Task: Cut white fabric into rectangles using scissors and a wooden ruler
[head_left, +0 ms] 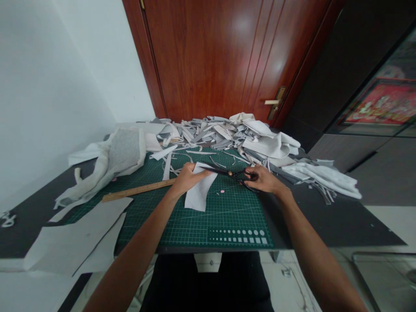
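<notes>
Fabric (198,195) lies pinched under left fingers (199,174), beside scissors (229,173).

No legible text, with markings on the wooden ruler (138,190) too blurred.

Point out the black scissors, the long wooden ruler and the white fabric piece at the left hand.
Black metal scissors (231,174): head view, on the brass pivot.
Long wooden ruler (138,190): head view, on its middle stretch.
White fabric piece (199,196): head view, on the part below the left hand (188,178).
</notes>
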The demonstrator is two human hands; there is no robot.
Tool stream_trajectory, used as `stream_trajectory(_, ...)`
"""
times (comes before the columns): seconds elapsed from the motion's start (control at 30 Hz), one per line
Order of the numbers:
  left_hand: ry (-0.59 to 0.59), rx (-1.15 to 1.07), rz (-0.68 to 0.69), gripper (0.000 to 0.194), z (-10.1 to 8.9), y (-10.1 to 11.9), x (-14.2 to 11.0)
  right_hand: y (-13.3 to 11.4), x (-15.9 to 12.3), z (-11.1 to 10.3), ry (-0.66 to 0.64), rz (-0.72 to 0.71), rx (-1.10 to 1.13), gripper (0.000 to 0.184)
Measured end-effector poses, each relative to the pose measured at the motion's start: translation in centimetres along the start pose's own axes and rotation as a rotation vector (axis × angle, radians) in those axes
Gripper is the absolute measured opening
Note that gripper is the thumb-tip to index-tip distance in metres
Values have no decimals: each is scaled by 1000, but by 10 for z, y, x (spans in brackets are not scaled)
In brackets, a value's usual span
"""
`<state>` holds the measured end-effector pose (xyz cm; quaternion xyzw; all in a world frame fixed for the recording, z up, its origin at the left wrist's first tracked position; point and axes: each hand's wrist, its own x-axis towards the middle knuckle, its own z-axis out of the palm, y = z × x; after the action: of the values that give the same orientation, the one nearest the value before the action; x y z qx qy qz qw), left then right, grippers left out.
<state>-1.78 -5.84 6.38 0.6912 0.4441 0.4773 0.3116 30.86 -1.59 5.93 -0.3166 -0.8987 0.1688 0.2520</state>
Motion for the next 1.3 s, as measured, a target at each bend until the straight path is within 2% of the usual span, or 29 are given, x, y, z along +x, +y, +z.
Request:
stream_trajectory(0.33,-20,22,29,35,-1,-2,0,1,-1,0,-19,14,57,38)
stream_trajectory(0.63,-16,42,22,34,-2,-2,0,3,-2,-3,-30,35,22,39)
stream_trajectory(1.07,-28,10,-9,34,-1,7,-2,4,-3,-4,-9,27,-31,41)
stream_trajectory(1.3,-62,35,6,35,-2,11,-3,2,-2,2,-3,54,20,38)
